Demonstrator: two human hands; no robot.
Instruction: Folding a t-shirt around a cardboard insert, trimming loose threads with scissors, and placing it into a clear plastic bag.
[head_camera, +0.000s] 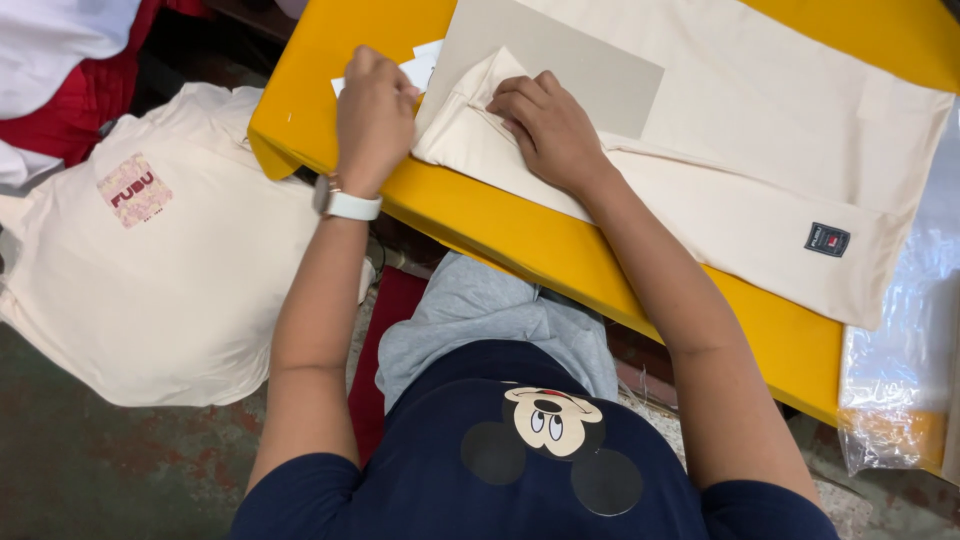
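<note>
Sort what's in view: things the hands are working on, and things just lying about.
In hand:
- cream cotton garment, being folded
- grey cardboard sheet on it
- left hand, by white paper slips
- right hand, pressing the fold
- yellow table

Lying about:
- cream printed shirts pile
- clear plastic bags
- red and white cloth

Cream garment (760, 130) on yellow table (500, 235)

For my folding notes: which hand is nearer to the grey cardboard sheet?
Right. The right hand presses the cream garment right beside the grey cardboard sheet; the left hand rests farther away, at the table's edge.
</note>
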